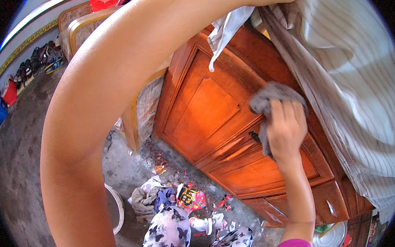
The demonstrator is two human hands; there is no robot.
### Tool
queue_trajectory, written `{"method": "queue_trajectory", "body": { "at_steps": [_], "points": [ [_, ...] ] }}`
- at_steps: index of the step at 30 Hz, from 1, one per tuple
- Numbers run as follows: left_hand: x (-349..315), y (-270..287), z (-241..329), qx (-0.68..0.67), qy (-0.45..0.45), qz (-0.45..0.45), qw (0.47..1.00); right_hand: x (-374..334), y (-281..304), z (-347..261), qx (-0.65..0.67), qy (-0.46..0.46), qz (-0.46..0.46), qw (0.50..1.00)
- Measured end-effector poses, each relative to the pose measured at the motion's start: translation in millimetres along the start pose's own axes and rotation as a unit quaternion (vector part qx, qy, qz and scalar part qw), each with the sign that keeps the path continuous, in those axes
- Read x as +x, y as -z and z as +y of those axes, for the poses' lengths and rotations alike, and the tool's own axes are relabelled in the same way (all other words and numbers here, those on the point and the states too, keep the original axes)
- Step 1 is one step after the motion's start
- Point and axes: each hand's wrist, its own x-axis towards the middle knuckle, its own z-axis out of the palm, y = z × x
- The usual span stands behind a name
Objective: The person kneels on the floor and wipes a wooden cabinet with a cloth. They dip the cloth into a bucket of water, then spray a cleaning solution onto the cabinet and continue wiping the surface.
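My right hand (287,129) is closed round a crumpled grey rag (279,93), pressing it to the front of a reddish-brown wooden cabinet (201,112) beside its small dark handle (254,136). The hand and rag are slightly blurred. My left arm arches over the top of the view, and my left hand (286,15) is bent at the cabinet's upper edge. Its partly hidden fingers grip the edge of a pale striped cloth (343,69) that drapes down the right side. A white corner of cloth (228,31) hangs over the cabinet front.
On the grey concrete floor (29,179) lie crumpled clothes (148,201), a colourful packet (191,198) and scraps of litter. A white bucket (116,207) stands at my left. A round metal lid (331,237) lies near the cabinet's base. Shoes (33,61) line the far-left wall.
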Motion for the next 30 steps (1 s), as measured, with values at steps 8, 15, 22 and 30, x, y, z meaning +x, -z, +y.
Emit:
{"method": "queue_trajectory", "body": {
  "at_steps": [8, 15, 22, 30],
  "points": [
    [6, 2, 32, 0.067, 0.132, -0.029, 0.989, 156, -114, -92, 0.071, 0.059, 0.038, 0.995],
    [-6, -22, -37, 0.425, -0.107, 0.127, 0.89, 102, -204, -200, 0.115, 0.039, 0.052, 0.991],
    [-32, -42, -46, 0.249, -0.098, 0.163, 0.95, 88, -171, -155, 0.189, 0.148, 0.102, 0.965],
    [-46, -54, -31, 0.283, -0.029, 0.208, 0.936, 99, -143, -156, 0.225, 0.026, 0.077, 0.971]
  ]
}}
